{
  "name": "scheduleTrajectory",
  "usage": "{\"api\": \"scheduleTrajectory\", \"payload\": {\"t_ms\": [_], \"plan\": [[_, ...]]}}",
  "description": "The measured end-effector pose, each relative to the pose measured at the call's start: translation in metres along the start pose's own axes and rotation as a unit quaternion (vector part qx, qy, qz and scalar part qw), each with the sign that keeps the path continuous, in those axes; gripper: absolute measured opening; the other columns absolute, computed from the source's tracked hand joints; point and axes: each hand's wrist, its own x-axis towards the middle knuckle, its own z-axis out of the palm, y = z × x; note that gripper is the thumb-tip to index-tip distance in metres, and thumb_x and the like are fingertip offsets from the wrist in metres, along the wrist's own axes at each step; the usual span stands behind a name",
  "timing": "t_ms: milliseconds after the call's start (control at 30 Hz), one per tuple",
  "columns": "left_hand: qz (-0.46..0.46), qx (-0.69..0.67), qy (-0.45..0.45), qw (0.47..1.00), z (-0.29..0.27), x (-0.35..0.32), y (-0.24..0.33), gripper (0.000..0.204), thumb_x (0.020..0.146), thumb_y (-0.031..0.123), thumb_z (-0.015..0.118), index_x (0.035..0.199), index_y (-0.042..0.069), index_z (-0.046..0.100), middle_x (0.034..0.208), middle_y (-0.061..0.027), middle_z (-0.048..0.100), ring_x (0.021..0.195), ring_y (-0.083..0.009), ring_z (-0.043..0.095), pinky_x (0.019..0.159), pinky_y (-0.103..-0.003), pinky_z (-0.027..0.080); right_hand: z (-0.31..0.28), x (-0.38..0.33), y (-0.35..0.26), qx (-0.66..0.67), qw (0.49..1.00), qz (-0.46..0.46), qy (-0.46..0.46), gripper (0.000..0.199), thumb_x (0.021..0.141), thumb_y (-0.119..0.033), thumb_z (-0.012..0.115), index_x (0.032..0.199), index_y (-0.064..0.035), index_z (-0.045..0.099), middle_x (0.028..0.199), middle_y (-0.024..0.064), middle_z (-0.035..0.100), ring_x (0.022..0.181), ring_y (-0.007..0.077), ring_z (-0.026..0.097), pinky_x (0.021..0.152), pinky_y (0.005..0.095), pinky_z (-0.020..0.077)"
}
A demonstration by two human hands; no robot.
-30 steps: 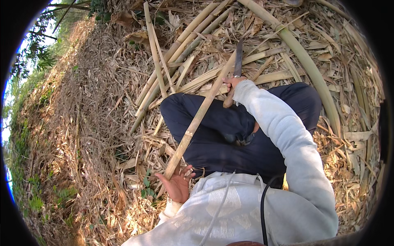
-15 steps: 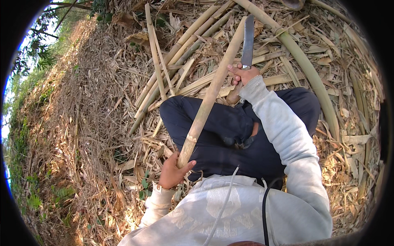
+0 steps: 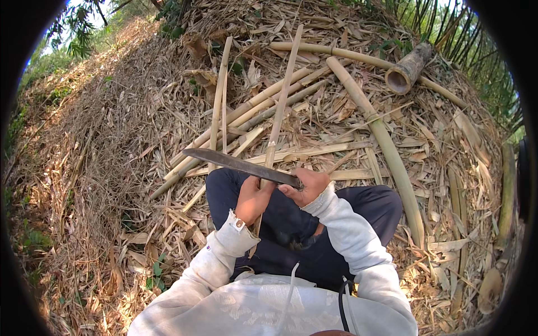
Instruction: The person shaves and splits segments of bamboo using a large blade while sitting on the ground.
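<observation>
1. A thin bamboo stick (image 3: 278, 115) stands up in front of the person. It is long and pale, and it leans away toward the top of the pile.
2. The left hand (image 3: 253, 199) is closed around the low part of the stick, just above the person's lap.
3. The right hand (image 3: 307, 186) is just beside the left hand. Its grip is shut tight on the handle of a big knife (image 3: 238, 164).
4. The knife blade is long and dark. It lies flat across the stick and points to the left of it. I cannot tell if the blade touches the stick.
5. Both arms wear light grey sleeves (image 3: 350, 238). Under the hands are the person's dark blue trousers (image 3: 370, 204).
6. Behind the stick lie many more bamboo poles (image 3: 263, 103), side by side on the ground.
7. To the right of the stick, one thick green-yellow pole (image 3: 386, 148) runs down past the person's knee.
8. Far up to the right of the stick lies a short fat bamboo piece (image 3: 408, 70) with a hollow end.
9. Dry leaves and straw (image 3: 106, 168) cover the ground all around the stick.
</observation>
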Motion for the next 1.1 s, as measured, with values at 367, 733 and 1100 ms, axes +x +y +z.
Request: {"api": "scheduleTrajectory", "payload": {"t_ms": [367,733,1100], "plan": [[0.026,0.131,-0.002,0.991,-0.013,-0.037,0.020,0.025,0.092,0.021,0.060,0.093,-0.002,0.051,0.073,-0.0178,0.056,0.064,-0.0286,0.053,0.064,-0.039,0.044,-0.005,0.008,0.023,-0.040,0.998,0.047,-0.028,0.053,0.085,-0.055,0.067,0.066,-0.0070,0.056,0.055,0.0102,0.055,0.048,0.0290,0.058,0.044,0.0372,0.0451],[-0.073,0.156,-0.048,0.984,-0.035,-0.065,0.014,0.028,0.097,0.024,0.053,0.094,-0.004,0.048,0.083,-0.0303,0.060,0.087,-0.0502,0.058,0.072,-0.050,0.045,0.012,0.003,0.047,-0.080,0.992,0.090,-0.019,0.054,0.085,-0.056,0.066,0.063,-0.0081,0.053,0.054,0.0113,0.055,0.048,0.0313,0.057,0.045,0.0397,0.0446],[0.045,0.166,0.017,0.985,-0.037,-0.057,0.010,0.018,0.095,0.013,0.055,0.098,-0.005,0.051,0.078,-0.0274,0.061,0.077,-0.0483,0.060,0.064,-0.047,0.046,0.017,-0.001,-0.006,-0.048,0.996,-0.073,-0.036,0.053,0.081,-0.055,0.070,0.061,-0.0101,0.051,0.051,0.0066,0.051,0.044,0.0267,0.055,0.042,0.0373,0.0425]]}}
